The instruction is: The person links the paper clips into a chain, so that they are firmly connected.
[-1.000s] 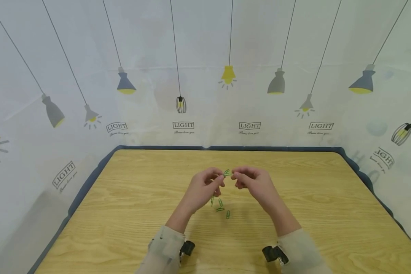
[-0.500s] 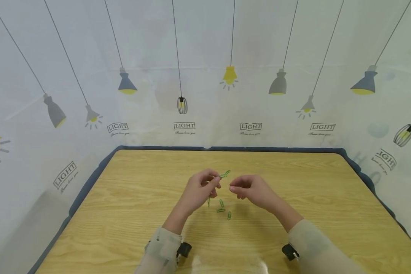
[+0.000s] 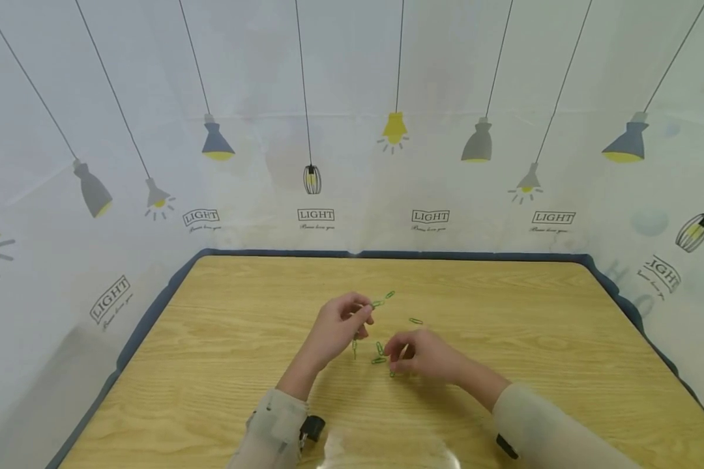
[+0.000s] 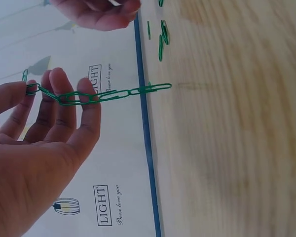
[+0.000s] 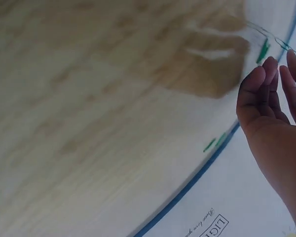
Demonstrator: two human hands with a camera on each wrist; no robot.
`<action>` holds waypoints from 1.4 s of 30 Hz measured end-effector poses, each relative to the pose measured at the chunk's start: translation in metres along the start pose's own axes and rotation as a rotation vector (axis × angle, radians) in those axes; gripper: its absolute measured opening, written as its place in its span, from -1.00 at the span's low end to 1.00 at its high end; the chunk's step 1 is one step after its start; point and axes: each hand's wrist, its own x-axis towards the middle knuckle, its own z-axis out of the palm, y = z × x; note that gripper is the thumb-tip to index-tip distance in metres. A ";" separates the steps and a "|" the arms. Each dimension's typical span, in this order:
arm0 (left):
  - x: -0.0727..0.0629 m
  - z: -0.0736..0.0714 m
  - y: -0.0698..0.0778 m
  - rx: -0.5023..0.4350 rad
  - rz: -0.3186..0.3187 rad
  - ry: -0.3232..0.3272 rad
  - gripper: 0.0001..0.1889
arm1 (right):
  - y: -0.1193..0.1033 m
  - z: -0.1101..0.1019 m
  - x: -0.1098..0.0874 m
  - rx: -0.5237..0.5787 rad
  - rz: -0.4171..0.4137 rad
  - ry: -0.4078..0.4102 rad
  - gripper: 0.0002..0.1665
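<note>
My left hand (image 3: pixel 336 329) pinches a green paper clip (image 3: pixel 378 303) between thumb and index finger above the table. From that pinch a chain of linked green paper clips (image 4: pixel 119 94) hangs past my other fingers in the left wrist view. My right hand (image 3: pixel 427 355) is low over the tabletop, its fingers bent with a gap between thumb and index finger. Nothing shows in that gap. Close to its fingertips lie loose green paper clips (image 3: pixel 378 360); one is partly covered by the hand. Another paper clip (image 3: pixel 416 320) lies beyond the right hand.
A wood-grain table (image 3: pixel 240 352) with a dark blue edge (image 3: pixel 281 252) spreads beneath both hands. Patterned white curtains (image 3: pixel 352 78) enclose its back and sides. One more green clip (image 3: pixel 390 294) appears beyond the left fingertips; whether it joins the held one, I cannot tell.
My right hand has left the left hand's fingertips and come down toward the loose clips, uncovering one behind it. My left hand has shifted slightly left and lower, still pinching the clip.
</note>
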 end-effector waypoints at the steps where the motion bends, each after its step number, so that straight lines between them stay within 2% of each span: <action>1: 0.000 -0.001 -0.001 0.000 -0.006 -0.003 -0.73 | 0.001 0.001 0.000 -0.006 -0.002 -0.009 -0.78; 10: 0.002 -0.001 -0.011 0.010 -0.056 -0.041 -0.68 | 0.005 0.006 0.000 -0.078 -0.029 -0.018 -0.84; 17: 0.003 -0.001 -0.013 0.016 -0.056 -0.057 -0.66 | 0.007 0.007 -0.001 -0.140 -0.051 0.008 -0.94; 21: 0.002 -0.001 -0.014 0.022 -0.064 -0.071 -0.66 | 0.009 0.008 -0.001 -0.173 -0.065 0.004 -0.90; 28: 0.001 -0.001 -0.017 0.047 -0.056 -0.074 -0.66 | 0.013 0.010 -0.001 -0.311 -0.119 0.027 -0.91; 31: 0.002 -0.001 -0.017 0.052 -0.062 -0.079 -0.66 | 0.014 0.010 -0.002 -0.322 -0.106 0.039 -0.86; 38: 0.003 0.000 -0.018 0.049 -0.070 -0.093 -0.68 | 0.004 0.012 -0.007 -0.344 -0.023 -0.002 -0.79; 42: 0.003 0.000 -0.017 0.046 -0.067 -0.097 -0.69 | 0.003 0.009 -0.006 -0.301 0.013 -0.017 -0.83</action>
